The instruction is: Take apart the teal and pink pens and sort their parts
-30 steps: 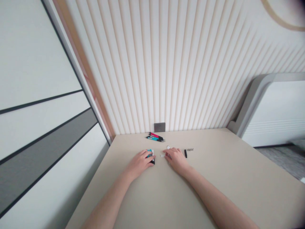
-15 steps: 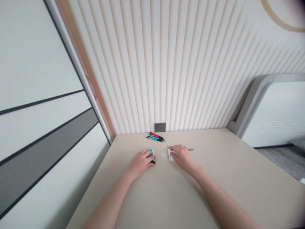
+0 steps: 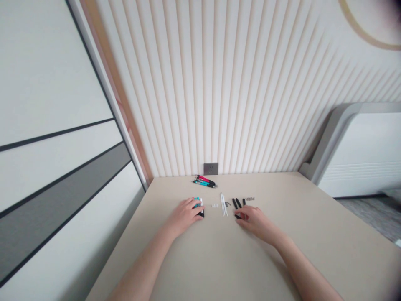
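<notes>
My left hand [image 3: 187, 215] rests with fingers spread over a row of pen barrels; a white barrel with a black end [image 3: 201, 202] and bits of blue and red show past its fingertips. My right hand [image 3: 253, 219] has thumb and forefinger closed around a short black pen grip [image 3: 238, 216]. Beyond its fingers lie more black grips [image 3: 238, 203]. Thin white refills [image 3: 223, 204] sit between the hands, beside some small dark pieces [image 3: 227, 204]. Tiny white pieces [image 3: 214, 205] are left of the refills. Small springs [image 3: 250, 199] lie behind my right hand.
Several assembled pens [image 3: 204, 181], red and blue with black, lie near the back edge of the beige table [image 3: 206, 259]. A dark wall socket [image 3: 211, 169] is behind them on the ribbed wall. A white cabinet [image 3: 56, 175] flanks the left side.
My right hand has moved right and nearer, from the white refills to the black grips, and closed on one. The refills, dark pieces and grips are uncovered. My left hand stays put.
</notes>
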Demonstrator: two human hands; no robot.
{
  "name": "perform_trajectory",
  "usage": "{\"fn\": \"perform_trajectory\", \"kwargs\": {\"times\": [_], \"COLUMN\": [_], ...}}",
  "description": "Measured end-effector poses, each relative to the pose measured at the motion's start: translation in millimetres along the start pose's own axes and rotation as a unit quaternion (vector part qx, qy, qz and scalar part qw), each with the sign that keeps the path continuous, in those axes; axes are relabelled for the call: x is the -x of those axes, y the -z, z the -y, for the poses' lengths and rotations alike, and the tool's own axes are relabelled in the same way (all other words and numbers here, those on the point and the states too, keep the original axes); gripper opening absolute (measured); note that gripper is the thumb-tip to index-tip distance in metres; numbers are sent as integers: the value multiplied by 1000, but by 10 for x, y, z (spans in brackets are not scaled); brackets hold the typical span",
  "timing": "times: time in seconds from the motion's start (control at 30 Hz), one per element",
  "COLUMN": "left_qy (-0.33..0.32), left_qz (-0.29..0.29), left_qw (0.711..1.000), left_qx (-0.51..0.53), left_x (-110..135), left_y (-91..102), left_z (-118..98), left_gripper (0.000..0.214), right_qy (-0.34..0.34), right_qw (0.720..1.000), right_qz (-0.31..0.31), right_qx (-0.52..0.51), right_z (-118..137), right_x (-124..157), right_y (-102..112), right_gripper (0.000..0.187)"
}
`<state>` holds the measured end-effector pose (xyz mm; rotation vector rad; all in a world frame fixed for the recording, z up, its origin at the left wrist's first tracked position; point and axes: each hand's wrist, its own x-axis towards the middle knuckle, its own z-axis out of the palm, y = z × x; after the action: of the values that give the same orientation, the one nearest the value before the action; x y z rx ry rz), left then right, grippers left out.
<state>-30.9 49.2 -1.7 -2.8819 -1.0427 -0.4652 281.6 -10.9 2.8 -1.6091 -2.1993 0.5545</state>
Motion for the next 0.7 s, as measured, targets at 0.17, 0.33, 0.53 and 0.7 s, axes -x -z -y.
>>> {"fn": "perform_trajectory", "kwargs": {"times": [0.17,0.33,0.53,0.7], "left_qy": [6,-2,-48,-91], "left_qz": [-7,-32,-25,4], "left_qw": [1000,999,998,994], "left_qx": [3,17,27,53], "left_x": [15,5,-36,-58], "left_y": [17,78,136,144], "left_z": [-8,-74,-272,-407], "left_gripper": [35,29,19,19], "right_qy": [10,-50,-92,-93], "right_qw": [998,969,925,927], "right_qz": [-54,-186,-248,-279], "right_qx": [-38,-153,-271,-232], "right_z": [-63,-209,-336,-321], "right_x": [-58,-132,-194,-197], "right_y": [-33,-57,-83,-76], "right_gripper": [31,39,47,45]}}
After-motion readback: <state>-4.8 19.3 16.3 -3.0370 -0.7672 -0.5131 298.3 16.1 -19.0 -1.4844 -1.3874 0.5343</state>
